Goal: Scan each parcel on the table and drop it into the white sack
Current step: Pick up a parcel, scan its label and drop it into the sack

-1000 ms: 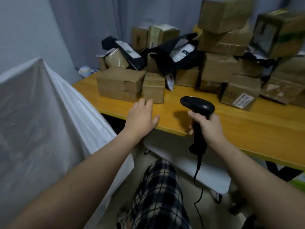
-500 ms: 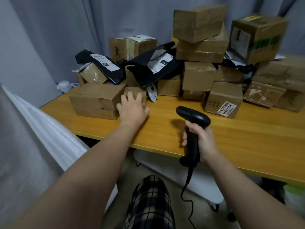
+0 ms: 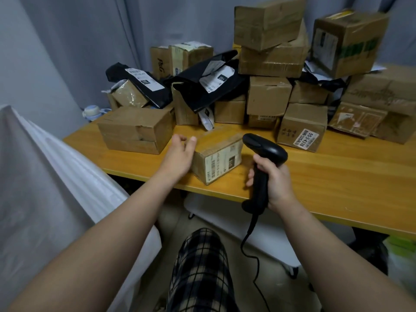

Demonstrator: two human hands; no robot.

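Front and centre: small brown cardboard parcel (image 3: 217, 157), white label showing, at the near edge of the orange wooden table (image 3: 337, 176).
The left hand (image 3: 177, 154) lies against the parcel, fingers loosely curled, grip unclear. The right hand (image 3: 273, 179) clamps the black corded handheld scanner (image 3: 263, 152) above that table edge. The white plastic sack (image 3: 45, 188) stands left of the table.

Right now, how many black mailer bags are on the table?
2 clearly: left black bag at the back left, centre black bag just right of it. Dark plastic wedged between the right-hand boxes may be a third, mostly hidden.
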